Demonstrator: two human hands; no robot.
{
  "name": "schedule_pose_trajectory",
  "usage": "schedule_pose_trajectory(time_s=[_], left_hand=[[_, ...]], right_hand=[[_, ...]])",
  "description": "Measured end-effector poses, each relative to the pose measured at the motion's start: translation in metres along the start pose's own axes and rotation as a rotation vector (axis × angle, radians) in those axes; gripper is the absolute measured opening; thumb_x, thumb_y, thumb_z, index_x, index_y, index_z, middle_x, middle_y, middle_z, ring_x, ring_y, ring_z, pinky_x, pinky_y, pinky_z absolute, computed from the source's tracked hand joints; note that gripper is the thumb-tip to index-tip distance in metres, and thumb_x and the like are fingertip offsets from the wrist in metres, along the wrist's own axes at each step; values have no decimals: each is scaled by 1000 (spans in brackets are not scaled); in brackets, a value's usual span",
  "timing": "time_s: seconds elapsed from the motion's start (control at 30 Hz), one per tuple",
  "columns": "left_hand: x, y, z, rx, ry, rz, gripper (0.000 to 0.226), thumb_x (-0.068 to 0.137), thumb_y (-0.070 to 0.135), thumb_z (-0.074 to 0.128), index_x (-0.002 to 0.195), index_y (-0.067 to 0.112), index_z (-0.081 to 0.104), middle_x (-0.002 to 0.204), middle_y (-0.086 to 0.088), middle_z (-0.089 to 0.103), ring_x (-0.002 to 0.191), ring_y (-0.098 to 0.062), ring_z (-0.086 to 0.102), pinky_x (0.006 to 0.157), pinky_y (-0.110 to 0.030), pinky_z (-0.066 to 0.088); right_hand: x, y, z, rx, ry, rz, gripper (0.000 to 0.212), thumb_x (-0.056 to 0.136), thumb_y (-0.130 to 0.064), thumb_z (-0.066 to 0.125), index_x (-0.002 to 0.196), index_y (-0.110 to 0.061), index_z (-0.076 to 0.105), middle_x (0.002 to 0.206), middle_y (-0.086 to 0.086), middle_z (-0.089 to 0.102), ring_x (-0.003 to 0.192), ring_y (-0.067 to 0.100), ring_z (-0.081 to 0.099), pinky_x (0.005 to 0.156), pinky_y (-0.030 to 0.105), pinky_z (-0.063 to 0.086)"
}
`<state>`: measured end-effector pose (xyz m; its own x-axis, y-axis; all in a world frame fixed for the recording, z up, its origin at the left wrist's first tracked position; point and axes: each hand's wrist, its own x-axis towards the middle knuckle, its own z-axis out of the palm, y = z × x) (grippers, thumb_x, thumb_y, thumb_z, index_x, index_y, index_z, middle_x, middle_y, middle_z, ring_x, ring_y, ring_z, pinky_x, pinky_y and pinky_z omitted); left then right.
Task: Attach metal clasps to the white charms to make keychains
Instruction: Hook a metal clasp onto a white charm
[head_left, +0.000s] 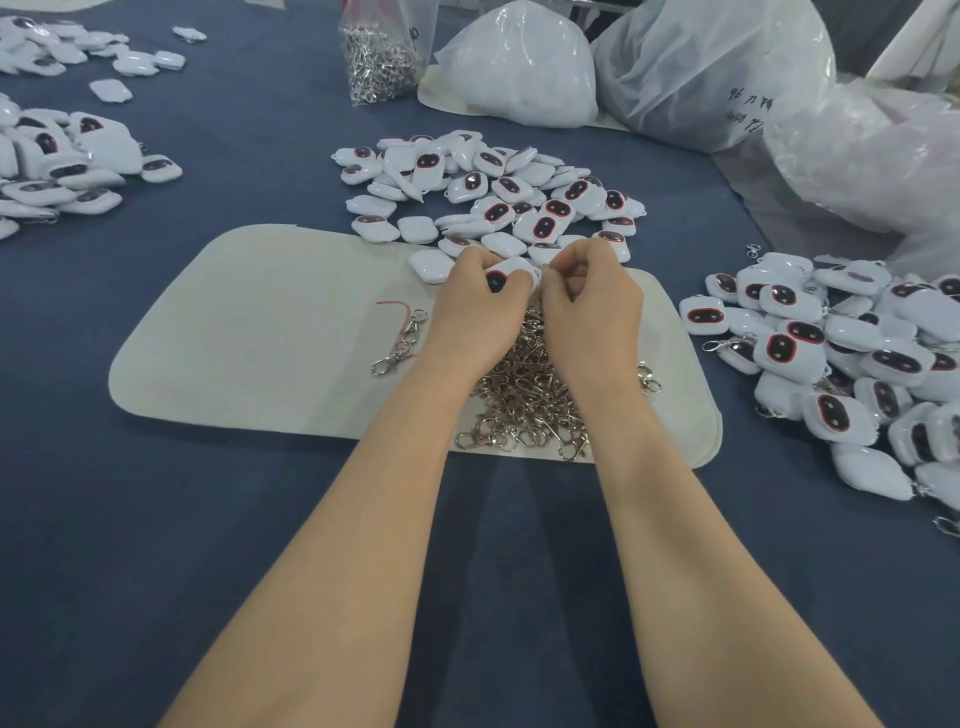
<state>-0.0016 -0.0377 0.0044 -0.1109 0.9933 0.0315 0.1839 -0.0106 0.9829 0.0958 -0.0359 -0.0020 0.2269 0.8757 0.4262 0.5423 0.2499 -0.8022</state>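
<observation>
L hand (480, 291) fingers curled round a white charm (508, 274), dark face up, steadying its loop end toward R hand (587, 291). R fingertips pinched shut at that end, prob on a clasp ring, too small to confirm. Loose clasps pile (524, 384) sits just under both wrists, w/ unclasped charms (493, 192) just beyond the fingertips, both within easy reach.

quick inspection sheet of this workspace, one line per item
surface: blue table with a cream mat on it
job's things: white charm held in both hands; loose clasps heaped on the mat; charm pile behind the hands
clutter: finished keychains on the right, more charms on the left, bag of clasps, plastic bags
grippers: left hand grips the charm; right hand pinches at its edge
cables: nothing seen
surroundings: nothing seen
</observation>
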Motion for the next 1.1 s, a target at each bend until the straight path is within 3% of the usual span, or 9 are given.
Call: schedule_pose_trajectory(time_s=[0.33, 0.5, 0.6, 0.63, 0.7, 0.77, 0.87, 0.93, 1.1], left_hand=[[1, 0, -4, 93, 36, 43, 12, 90, 22, 50, 102, 18, 47, 77, 7, 52, 64, -10, 48, 57, -28, 37], [-1, -1, -4, 234, 55, 175, 22, 92, 22, 51, 112, 13, 50, 82, 10, 53, 73, -9, 51, 64, -26, 37], [0, 4, -4, -41, 36, 40, 9, 92, 19, 50, 101, 15, 51, 72, 7, 48, 57, -8, 46, 50, -23, 39], [0, 7, -5, -229, 19, -58, 2, 92, 16, 49, 93, 14, 51, 69, 5, 44, 49, -8, 41, 43, -19, 35], [2, 10, -9, -553, -42, -250, 9, 92, 11, 47, 83, 13, 49, 67, 1, 41, 40, -5, 31, 35, -14, 24], [2, 12, -13, -745, -124, -377, 13, 92, 12, 46, 80, 9, 51, 64, -1, 48, 35, -2, 29, 31, -13, 22], [3, 13, -16, -851, -252, -466, 19, 93, 15, 44, 77, 7, 51, 56, 0, 51, 31, 0, 29, 27, -11, 22], [3, 14, -17, -886, -304, -498, 23, 93, 17, 42, 73, 9, 50, 54, 1, 49, 29, 0, 28, 26, -11, 21], [1, 14, -16, -883, -335, -503, 27, 94, 19, 41, 69, 10, 49, 49, 3, 44, 30, 0, 27, 27, -10, 19]], right_hand=[[-1, 0, 3, -138, -98, -98, 9, 89, 0, 50, 89, -9, 54, 83, 6, 60, 78, 25, 56, 70, 31, 43], [0, 1, 0, -95, -104, -109, 15, 89, 0, 51, 86, -15, 48, 79, 0, 56, 72, 19, 53, 65, 27, 41], [0, -1, -3, 53, -63, -50, 16, 91, -7, 56, 93, -22, 51, 85, -13, 56, 76, 1, 54, 69, 14, 43], [0, -2, -3, 92, -70, -33, 16, 91, -10, 57, 94, -25, 53, 89, -14, 58, 82, 0, 56, 75, 15, 45], [0, -4, -3, 133, -99, -10, 15, 92, -13, 58, 92, -27, 57, 95, -10, 62, 94, 10, 60, 88, 27, 48], [-1, -6, -3, 175, -104, -4, 15, 92, -12, 58, 89, -27, 59, 91, -11, 63, 95, 13, 61, 91, 31, 48], [-1, -11, -3, 246, -74, 4, 14, 93, -13, 57, 87, -25, 60, 82, -16, 62, 83, 5, 59, 82, 20, 47], [-1, -13, -2, 316, -70, 27, 13, 94, -13, 56, 86, -23, 58, 81, -10, 62, 78, 6, 58, 77, 19, 47], [-2, -14, -2, 411, -85, 59, 14, 96, -11, 52, 84, -18, 54, 74, -7, 58, 65, -4, 53, 66, 12, 43]])
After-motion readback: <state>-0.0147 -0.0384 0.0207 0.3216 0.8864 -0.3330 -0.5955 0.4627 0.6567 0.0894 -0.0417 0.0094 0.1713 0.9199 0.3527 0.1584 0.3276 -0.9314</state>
